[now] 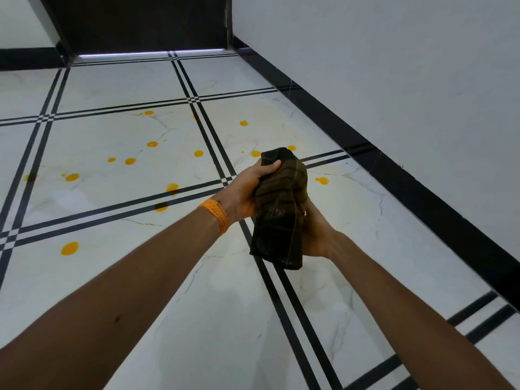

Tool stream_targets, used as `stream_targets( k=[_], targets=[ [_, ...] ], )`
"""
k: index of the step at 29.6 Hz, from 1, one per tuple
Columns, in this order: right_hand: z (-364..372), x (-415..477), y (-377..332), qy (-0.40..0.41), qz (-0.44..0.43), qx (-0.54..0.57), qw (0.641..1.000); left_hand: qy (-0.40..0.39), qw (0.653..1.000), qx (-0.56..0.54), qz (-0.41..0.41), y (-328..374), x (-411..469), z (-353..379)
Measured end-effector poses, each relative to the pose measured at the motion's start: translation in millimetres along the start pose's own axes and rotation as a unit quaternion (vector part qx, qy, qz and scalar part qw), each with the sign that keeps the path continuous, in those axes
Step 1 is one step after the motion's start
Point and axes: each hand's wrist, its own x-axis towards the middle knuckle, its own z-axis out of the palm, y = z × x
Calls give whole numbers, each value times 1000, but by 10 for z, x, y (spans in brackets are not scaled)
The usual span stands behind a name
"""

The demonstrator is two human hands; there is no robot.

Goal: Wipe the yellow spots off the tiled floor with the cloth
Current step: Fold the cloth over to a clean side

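A dark brown striped cloth [281, 209] is bunched up in the air above the floor. My left hand [247, 190] grips its upper part, thumb curled over the top. My right hand [316, 232] holds its lower part from the right side, fingers hidden behind the fabric. Several yellow spots lie on the white marble tiled floor [112, 249]: one large spot [69, 248] near left, one [322, 180] right of the cloth, others [152, 144] scattered farther out.
A white wall with a black skirting board [422, 198] runs along the right. A dark door [140, 23] stands at the far end. Black double lines cross the tiles. An orange thread band is on my left wrist.
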Motion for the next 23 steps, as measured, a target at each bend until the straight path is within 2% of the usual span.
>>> stream_targets(
  k=[3, 7, 11, 15, 17, 20, 23],
  targets=[
    [-20, -56, -62, -26, -68, 99, 992, -10, 999, -19, -27, 43, -75, -22],
    [-121, -137, -312, -40, -170, 45, 984, -44, 997, 35, -51, 80, -145, -49],
    [-98, -282, -432, -51, -146, -111, 982, 17, 995, 79, -53, 116, -137, -156],
    [-124, -399, -473, -34, -163, -83, 982, 94, 986, 137, -27, 118, -127, -243],
    [-115, -375, -453, -5, -156, -77, 985, 98, 979, 175, -31, 99, -122, -281],
    [-42, -334, -390, 31, -107, -143, 983, 100, 982, 146, -63, 80, -121, -275],
    [-13, -321, -403, 36, -122, -145, 981, 55, 979, 168, -98, 121, -163, -259]
  ],
)
